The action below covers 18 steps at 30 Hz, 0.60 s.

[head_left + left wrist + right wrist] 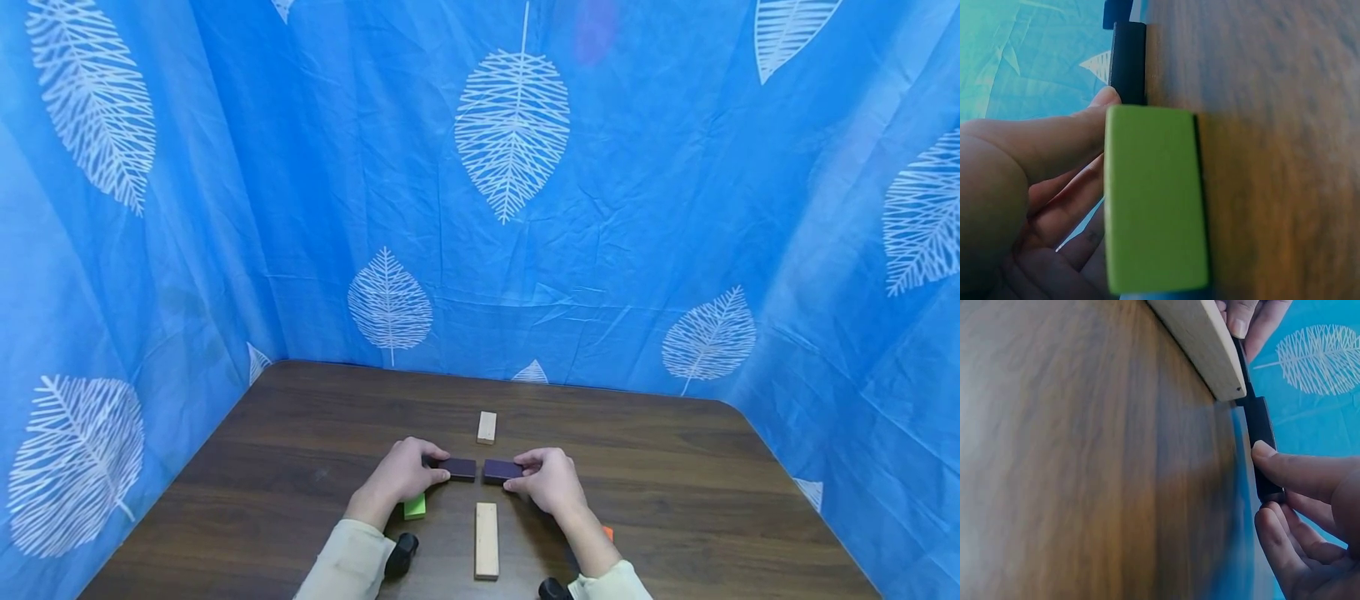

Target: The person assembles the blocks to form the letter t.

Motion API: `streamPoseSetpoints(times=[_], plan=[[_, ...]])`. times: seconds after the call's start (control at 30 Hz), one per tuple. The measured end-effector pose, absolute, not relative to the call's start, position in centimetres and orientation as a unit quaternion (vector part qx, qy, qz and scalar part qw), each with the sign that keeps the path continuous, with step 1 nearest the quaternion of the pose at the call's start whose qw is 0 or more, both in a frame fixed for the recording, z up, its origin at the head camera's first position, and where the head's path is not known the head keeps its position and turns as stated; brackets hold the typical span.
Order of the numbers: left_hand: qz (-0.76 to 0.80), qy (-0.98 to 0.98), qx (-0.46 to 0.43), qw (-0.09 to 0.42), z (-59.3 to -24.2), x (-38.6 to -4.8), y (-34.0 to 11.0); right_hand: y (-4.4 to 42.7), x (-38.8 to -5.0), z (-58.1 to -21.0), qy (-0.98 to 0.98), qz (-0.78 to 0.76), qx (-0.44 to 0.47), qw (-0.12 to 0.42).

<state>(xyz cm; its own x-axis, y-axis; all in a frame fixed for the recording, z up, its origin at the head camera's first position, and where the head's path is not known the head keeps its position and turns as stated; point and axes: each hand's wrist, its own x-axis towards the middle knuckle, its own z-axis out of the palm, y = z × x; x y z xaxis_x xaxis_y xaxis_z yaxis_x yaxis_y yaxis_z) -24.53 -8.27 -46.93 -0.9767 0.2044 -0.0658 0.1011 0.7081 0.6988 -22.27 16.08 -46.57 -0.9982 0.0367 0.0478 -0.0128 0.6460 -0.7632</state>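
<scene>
My left hand (403, 473) pinches the outer end of a dark purple block (462, 470) between thumb and fingers. Opposite it, my right hand (553, 481) grips a second dark purple block (501, 472) by its right end. A narrow gap parts the two blocks, which lie roughly end to end. Close to the left hand sits a green block (1155, 200), partly covered by the hand in the head view. A long pale wooden block (486, 542) lies nearer me, between the forearms. Beyond the dark pair is another pale wooden block (487, 427).
An orange piece (608, 533) shows beside my right forearm, mostly hidden by it. The brown wooden table (675, 467) ends at a blue curtain (615, 208) with white leaf prints, at the back and both sides. Black wrist devices (401, 554) sit at both cuffs.
</scene>
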Motion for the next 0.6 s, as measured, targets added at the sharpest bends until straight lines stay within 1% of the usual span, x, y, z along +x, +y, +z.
streamPoseSetpoints(times=[0.27,0.6], plan=[[0.379,0.918,0.094,0.073,-47.1,-24.5,-8.4,15.6,-22.6,-47.0,-0.907,0.420,-0.011,0.027],[0.377,0.919,0.094,0.066,-47.2,-24.7,-8.4,14.9,-22.8,-47.5,-0.903,0.428,0.000,0.029]])
